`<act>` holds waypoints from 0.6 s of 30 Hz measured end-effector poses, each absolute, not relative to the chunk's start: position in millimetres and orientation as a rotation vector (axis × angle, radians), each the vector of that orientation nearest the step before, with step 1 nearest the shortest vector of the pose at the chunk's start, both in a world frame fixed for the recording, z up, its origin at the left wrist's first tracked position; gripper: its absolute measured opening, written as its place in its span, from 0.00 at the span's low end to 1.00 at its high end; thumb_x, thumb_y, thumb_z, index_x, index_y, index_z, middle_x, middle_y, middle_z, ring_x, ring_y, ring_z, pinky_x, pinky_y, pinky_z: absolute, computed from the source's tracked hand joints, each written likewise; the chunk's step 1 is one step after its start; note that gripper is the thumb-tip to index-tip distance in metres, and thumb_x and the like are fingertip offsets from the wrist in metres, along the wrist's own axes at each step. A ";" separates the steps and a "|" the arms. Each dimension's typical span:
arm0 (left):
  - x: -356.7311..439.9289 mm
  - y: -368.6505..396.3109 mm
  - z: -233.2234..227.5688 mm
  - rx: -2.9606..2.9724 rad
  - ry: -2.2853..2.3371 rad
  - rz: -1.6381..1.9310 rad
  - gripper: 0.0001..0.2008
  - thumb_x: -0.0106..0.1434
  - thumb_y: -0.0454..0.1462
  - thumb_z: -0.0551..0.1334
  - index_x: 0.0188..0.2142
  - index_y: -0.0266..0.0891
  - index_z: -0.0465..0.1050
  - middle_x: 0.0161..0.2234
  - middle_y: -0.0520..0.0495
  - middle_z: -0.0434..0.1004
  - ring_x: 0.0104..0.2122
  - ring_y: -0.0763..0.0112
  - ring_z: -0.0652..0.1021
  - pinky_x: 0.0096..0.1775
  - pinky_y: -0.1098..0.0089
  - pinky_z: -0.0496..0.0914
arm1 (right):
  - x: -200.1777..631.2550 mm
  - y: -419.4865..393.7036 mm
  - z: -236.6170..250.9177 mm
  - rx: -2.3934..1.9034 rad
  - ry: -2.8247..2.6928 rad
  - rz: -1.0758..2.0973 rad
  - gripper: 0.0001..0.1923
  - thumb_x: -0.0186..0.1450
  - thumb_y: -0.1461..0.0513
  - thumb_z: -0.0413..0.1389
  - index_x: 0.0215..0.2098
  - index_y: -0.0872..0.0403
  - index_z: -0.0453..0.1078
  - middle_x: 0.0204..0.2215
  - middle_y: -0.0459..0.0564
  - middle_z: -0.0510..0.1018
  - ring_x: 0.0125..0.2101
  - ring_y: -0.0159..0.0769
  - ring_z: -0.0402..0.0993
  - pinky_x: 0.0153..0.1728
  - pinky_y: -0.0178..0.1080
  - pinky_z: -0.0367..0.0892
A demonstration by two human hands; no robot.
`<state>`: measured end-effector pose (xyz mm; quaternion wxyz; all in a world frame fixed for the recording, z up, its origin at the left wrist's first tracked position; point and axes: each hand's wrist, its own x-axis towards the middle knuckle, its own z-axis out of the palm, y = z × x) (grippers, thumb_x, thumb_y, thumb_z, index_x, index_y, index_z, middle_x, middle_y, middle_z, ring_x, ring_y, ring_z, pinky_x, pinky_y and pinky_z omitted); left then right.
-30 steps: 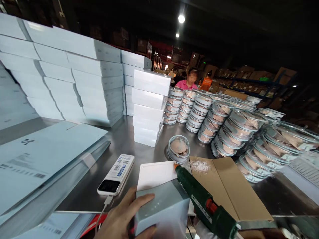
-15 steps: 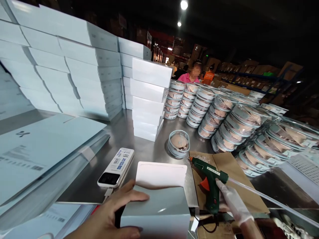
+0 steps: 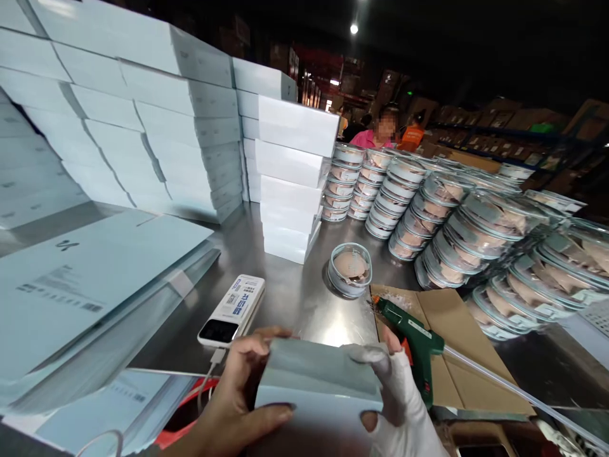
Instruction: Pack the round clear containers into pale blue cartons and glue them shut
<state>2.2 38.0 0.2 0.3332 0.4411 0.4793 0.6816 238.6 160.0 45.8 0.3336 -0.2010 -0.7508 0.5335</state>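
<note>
Low in front of me a pale blue box (image 3: 323,374) is held between both hands. My left hand (image 3: 238,387), bare, grips its left end, thumb on the near face and fingers over the far edge. My right hand (image 3: 399,400), in a white glove with bare fingertips showing, grips the right end in the same way. The flap seen earlier no longer stands up. Just right of the gloved hand, a green glue gun (image 3: 419,343) with a clear glue stick lies on a flattened piece of cardboard (image 3: 471,349).
White boxes (image 3: 157,120) are stacked at the left, with a shorter stack (image 3: 290,184) beside them. Flat blue sheets (image 3: 118,273) lie at left. A white power bank (image 3: 233,311) and a clear-lidded round container (image 3: 351,270) rest on the metal table. Stacked containers (image 3: 451,235) fill the right; people stand behind.
My right hand has let go of the glue gun and taken hold of the box's right end. The box's raised flap is now folded down. My left hand still grips the box.
</note>
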 end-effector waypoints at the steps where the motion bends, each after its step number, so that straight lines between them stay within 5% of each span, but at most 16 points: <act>1: 2.8 39.1 2.4 1.190 1.216 1.807 0.24 0.61 0.49 0.73 0.52 0.60 0.66 0.55 0.52 0.73 0.51 0.58 0.79 0.48 0.65 0.76 | 243.0 161.7 48.4 -0.515 -2.030 1.362 0.44 0.63 0.49 0.66 0.72 0.32 0.51 0.55 0.52 0.77 0.55 0.49 0.76 0.55 0.50 0.74; 5: -8.3 40.6 14.2 1.519 1.248 1.527 0.23 0.67 0.46 0.69 0.59 0.63 0.68 0.51 0.50 0.67 0.51 0.60 0.74 0.55 0.63 0.71 | 248.4 166.2 58.5 -0.420 -2.241 1.270 0.37 0.61 0.59 0.70 0.66 0.33 0.66 0.61 0.50 0.72 0.58 0.47 0.74 0.57 0.42 0.72; 9: -22.6 42.2 24.4 1.635 1.254 1.336 0.12 0.67 0.44 0.68 0.50 0.59 0.80 0.49 0.49 0.65 0.53 0.58 0.71 0.56 0.64 0.70 | 243.6 169.0 67.4 -0.208 -2.359 1.113 0.34 0.66 0.62 0.66 0.66 0.33 0.65 0.60 0.49 0.71 0.58 0.40 0.73 0.56 0.37 0.71; 12: -32.5 43.5 34.9 1.609 1.281 1.391 0.09 0.63 0.43 0.72 0.44 0.54 0.84 0.49 0.47 0.69 0.53 0.58 0.73 0.54 0.67 0.71 | 249.5 171.0 71.9 -0.289 -2.345 1.177 0.32 0.67 0.58 0.65 0.65 0.31 0.65 0.66 0.49 0.66 0.63 0.43 0.69 0.59 0.40 0.70; 15: -39.6 45.3 44.5 1.198 1.435 1.697 0.12 0.59 0.47 0.74 0.40 0.48 0.84 0.47 0.48 0.75 0.44 0.62 0.78 0.43 0.71 0.74 | 259.2 175.5 71.5 -0.535 -2.047 1.405 0.34 0.67 0.44 0.60 0.69 0.29 0.57 0.73 0.49 0.57 0.66 0.50 0.66 0.55 0.47 0.74; 18: -37.2 50.1 41.0 0.544 1.469 1.948 0.25 0.57 0.54 0.73 0.49 0.49 0.75 0.37 0.53 0.78 0.28 0.68 0.78 0.27 0.74 0.73 | 259.0 180.7 67.9 -0.600 -1.973 1.437 0.33 0.68 0.38 0.53 0.68 0.34 0.62 0.62 0.55 0.76 0.57 0.51 0.77 0.48 0.50 0.78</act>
